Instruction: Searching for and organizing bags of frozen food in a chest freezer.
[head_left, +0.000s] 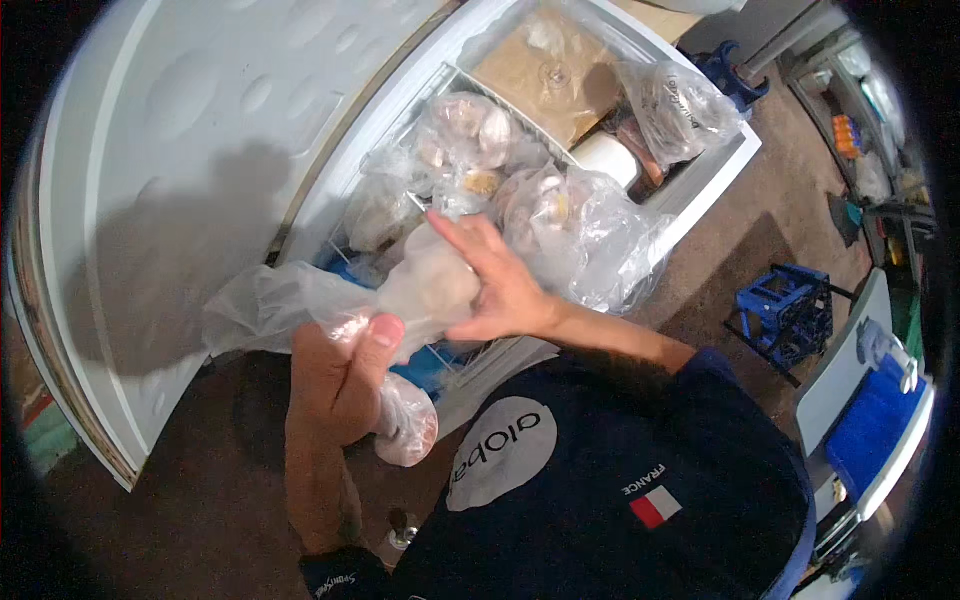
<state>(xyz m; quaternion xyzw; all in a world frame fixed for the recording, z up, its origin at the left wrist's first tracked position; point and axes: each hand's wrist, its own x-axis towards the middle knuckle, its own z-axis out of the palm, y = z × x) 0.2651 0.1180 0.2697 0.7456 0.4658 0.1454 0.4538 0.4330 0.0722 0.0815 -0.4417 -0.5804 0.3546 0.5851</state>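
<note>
My left hand (334, 386) grips the gathered neck of a clear plastic bag (431, 289) with pale contents that I cannot make out. The loose end of the bag trails to the left past my thumb. Below the same hand hangs a second, pinkish plastic-wrapped item (407, 424); its upper part is hidden. With fingers and thumb spread, my right hand (506, 289) rests its palm side against the filled end of the bag. Both hands are over the near side of an open chest freezer (712, 176), above its wire basket (517, 112).
Bagged food (465, 131) and a larger clear bag (577, 217) fill the basket. Beyond the divider lie a cardboard box (544, 67), a white container (607, 161) and another plastic bag (679, 112). The raised lid (217, 150) stands left. A blue crate (784, 311) and chair (874, 427) are right.
</note>
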